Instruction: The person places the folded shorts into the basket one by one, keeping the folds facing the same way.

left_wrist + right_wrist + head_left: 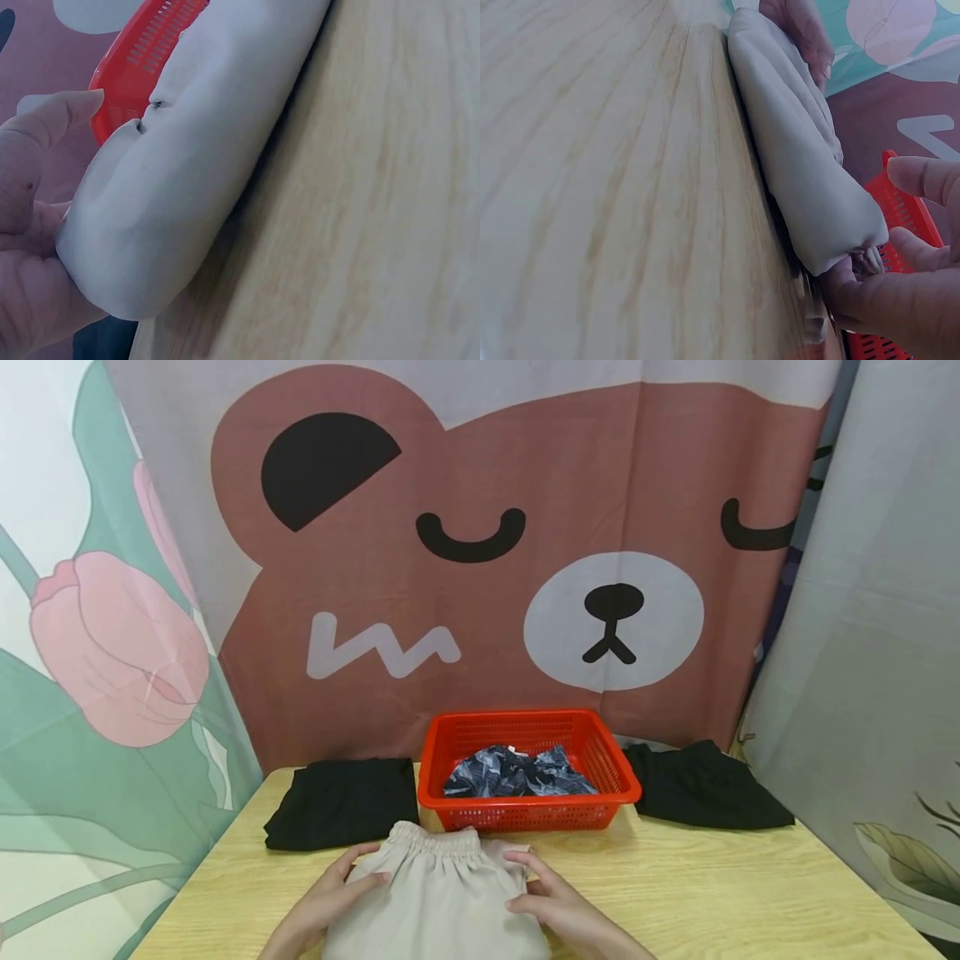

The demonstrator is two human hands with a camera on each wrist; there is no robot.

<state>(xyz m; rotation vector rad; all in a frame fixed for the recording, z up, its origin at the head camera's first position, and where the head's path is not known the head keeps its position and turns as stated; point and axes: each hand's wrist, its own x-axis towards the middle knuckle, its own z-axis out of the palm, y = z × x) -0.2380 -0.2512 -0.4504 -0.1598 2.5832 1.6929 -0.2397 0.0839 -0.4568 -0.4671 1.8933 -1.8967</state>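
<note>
Garment (438,910) lies bottom centre, below a red basket (528,800) of patterned cloth (517,774) flanked by black clothes (341,806); it is beige with a gathered waist. Left hand (324,902) and right hand (558,903) touch its sides, fingers spread.

I see curtained-off indoor setting: bear-print curtain (540,468) behind, tulip-print curtain (120,652) left, wood-grain counter (750,885); home or workplace, can't tell.

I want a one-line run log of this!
left hand: touching beige garment; right hand: touching its opposite side; red basket: patterned cloth inside; black cloths: both sides of basket
</note>
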